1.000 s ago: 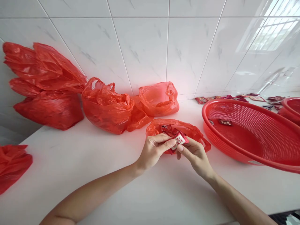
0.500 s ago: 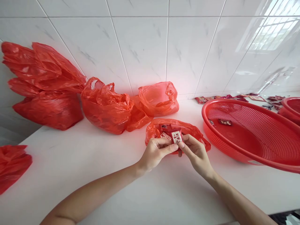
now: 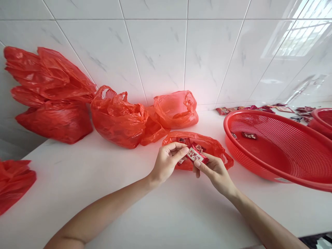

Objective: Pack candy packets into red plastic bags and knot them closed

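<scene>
A small red and white wrapped packet (image 3: 196,154) is pinched between both hands, tilted, over an open red plastic bag (image 3: 215,149). My left hand (image 3: 167,160) grips its upper left end with thumb and fingers. At its lower right end, my right hand (image 3: 215,171) has thumb and fingers closed on it. Inside the bag lie more packets, among them a dark red one (image 3: 183,140) behind the left fingers. The bag's near side is partly hidden by my hands.
Red plastic bags stand at the left (image 3: 54,119) and back (image 3: 118,121). A large red basket (image 3: 259,159) with a few packets is at the right on the white table (image 3: 116,218). Behind it, more packets (image 3: 225,110) lie along the tiled wall.
The packet in my hands has turned from upright to a slant, its right end lower. My left hand has shifted slightly left and up, and my right hand slightly lower.
</scene>
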Action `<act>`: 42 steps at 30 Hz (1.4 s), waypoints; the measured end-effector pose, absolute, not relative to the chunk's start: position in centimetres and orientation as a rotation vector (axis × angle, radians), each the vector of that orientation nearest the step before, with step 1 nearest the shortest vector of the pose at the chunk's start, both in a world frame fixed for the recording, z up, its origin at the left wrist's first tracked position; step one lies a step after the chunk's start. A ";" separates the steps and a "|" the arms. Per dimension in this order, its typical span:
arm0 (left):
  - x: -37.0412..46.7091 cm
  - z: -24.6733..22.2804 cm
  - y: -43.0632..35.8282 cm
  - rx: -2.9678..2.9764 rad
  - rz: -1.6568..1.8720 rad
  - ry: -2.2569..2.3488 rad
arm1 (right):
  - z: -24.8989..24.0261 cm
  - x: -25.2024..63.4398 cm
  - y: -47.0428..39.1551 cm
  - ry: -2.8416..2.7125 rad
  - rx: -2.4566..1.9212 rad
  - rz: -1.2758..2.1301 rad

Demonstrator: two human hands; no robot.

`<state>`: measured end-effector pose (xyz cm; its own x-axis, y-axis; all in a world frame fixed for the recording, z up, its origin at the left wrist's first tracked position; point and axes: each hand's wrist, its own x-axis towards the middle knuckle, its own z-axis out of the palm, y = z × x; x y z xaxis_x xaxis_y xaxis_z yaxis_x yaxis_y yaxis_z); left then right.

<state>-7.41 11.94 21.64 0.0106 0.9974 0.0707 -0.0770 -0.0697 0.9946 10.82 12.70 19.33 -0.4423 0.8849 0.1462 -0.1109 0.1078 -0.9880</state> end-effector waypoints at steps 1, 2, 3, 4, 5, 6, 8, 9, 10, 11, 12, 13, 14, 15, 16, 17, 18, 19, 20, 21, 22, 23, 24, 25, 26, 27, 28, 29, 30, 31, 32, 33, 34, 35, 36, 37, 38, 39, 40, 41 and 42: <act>-7.4 21.6 11.9 1.215 1.286 1.109 | 19.3 10.9 12.7 -1.513 -0.789 1.480; -7.3 21.7 11.8 1.220 1.291 1.108 | 19.2 10.9 12.8 -1.491 -0.785 1.485; -7.3 21.7 11.8 1.224 1.298 1.104 | 19.1 11.0 12.9 -1.467 -0.779 1.485; -7.2 21.7 11.7 1.226 1.304 1.098 | 19.0 11.1 12.9 -1.445 -0.774 1.478; -7.2 21.7 11.7 1.228 1.306 1.089 | 18.9 11.1 13.0 -1.426 -0.768 1.467; -7.1 21.7 11.6 1.230 1.304 1.081 | 18.8 11.2 13.1 -1.411 -0.761 1.455; -7.1 21.7 11.5 1.231 1.293 1.074 | 18.6 11.2 13.2 -1.396 -0.747 1.438; -7.1 21.7 11.5 1.230 1.288 1.075 | 18.5 11.3 13.2 -1.394 -0.741 1.437; -7.1 21.7 11.5 1.229 1.286 1.076 | 18.5 11.3 13.2 -1.394 -0.734 1.441; -7.1 21.7 11.5 1.228 1.284 1.077 | 18.5 11.3 13.2 -1.392 -0.727 1.446; -7.1 21.7 11.5 1.229 1.282 1.075 | 18.5 11.2 13.2 -1.391 -0.721 1.454; -7.2 21.7 11.5 1.230 1.279 1.071 | 18.5 11.2 13.1 -1.387 -0.715 1.463; -7.2 21.7 11.5 1.232 1.276 1.067 | 18.6 11.2 13.1 -1.382 -0.709 1.472; -7.2 21.7 11.5 1.234 1.274 1.063 | 18.6 11.3 13.0 -1.377 -0.704 1.480; -7.2 21.8 11.5 1.235 1.273 1.060 | 18.6 11.3 13.0 -1.374 -0.701 1.486; -7.2 21.8 11.5 1.235 1.273 1.058 | 18.7 11.3 13.0 -1.375 -0.699 1.489; -7.2 21.8 11.5 1.235 1.275 1.055 | 18.7 11.3 13.0 -1.380 -0.699 1.489; -7.2 21.9 11.5 1.232 1.278 1.053 | 18.8 11.3 13.1 -1.388 -0.701 1.487; -7.2 21.9 11.5 1.229 1.280 1.050 | 18.8 11.4 13.1 -1.397 -0.701 1.485; -7.2 21.9 11.6 1.224 1.281 1.048 | 18.9 11.4 13.2 -1.400 -0.699 1.487; -7.2 21.9 11.6 1.216 1.281 1.048 | 18.9 11.4 13.2 -1.399 -0.694 1.495; -7.3 21.9 11.7 1.206 1.278 1.049 | 18.9 11.4 13.3 -1.393 -0.687 1.509; -7.3 21.8 11.7 1.194 1.272 1.052 | 19.0 11.4 13.3 -1.383 -0.679 1.526; -7.4 21.8 11.8 1.182 1.264 1.054 | 19.0 11.4 13.4 -1.372 -0.673 1.547; -7.4 21.8 11.9 1.166 1.256 1.054 | 19.1 11.3 13.4 -1.361 -0.671 1.565; -7.5 21.7 11.9 1.149 1.250 1.053 | 19.1 11.3 13.4 -1.349 -0.675 1.579; -7.5 21.7 12.0 1.133 1.246 1.051 | 19.1 11.3 13.4 -1.337 -0.680 1.589; -7.6 21.7 12.0 1.117 1.244 1.048 | 19.2 11.3 13.4 -1.321 -0.688 1.595; -7.6 21.6 12.0 1.103 1.244 1.044 | 19.2 11.2 13.3 -1.306 -0.692 1.600; -7.5 21.6 12.1 1.093 1.244 1.041 | 19.3 11.2 13.3 -1.291 -0.696 1.605; -7.5 21.6 12.1 1.087 1.244 1.040 | 19.3 11.2 13.3 -1.278 -0.700 1.611; -7.6 21.6 12.1 1.090 1.241 1.043 | 19.3 11.1 13.3 -1.268 -0.703 1.618; -7.6 21.7 12.1 1.103 1.230 1.052 | 19.3 11.1 13.4 -1.261 -0.709 1.624; -7.8 21.7 12.2 1.133 1.205 1.068 | 19.4 11.1 13.4 -1.257 -0.719 1.626; -8.0 21.9 12.3 1.188 1.172 1.089 | 19.4 11.2 13.4 -1.254 -0.733 1.619; -8.2 22.0 12.4 1.277 1.137 1.120 | 19.4 11.2 13.5 -1.255 -0.753 1.599; -8.6 22.2 12.5 1.402 1.103 1.164 | 19.4 11.3 13.5 -1.267 -0.778 1.561; -9.0 22.5 12.7 1.558 1.067 1.219 | 19.3 11.3 13.6 -1.291 -0.814 1.502; -9.4 22.8 12.9 1.733 1.027 1.284 | 19.3 11.4 13.7 -1.331 -0.861 1.430; -9.9 23.0 13.0 1.907 0.976 1.354 | 19.2 11.4 13.7 -1.383 -0.915 1.348; -10.3 23.2 13.1 2.063 0.909 1.429 | 19.0 11.5 13.8 -1.448 -0.974 1.262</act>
<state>-10.28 13.13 23.25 0.2389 0.9372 0.2539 0.6274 -0.3486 0.6963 11.50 13.85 19.01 -0.2330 0.9608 0.1505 -0.0179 0.1505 -0.9884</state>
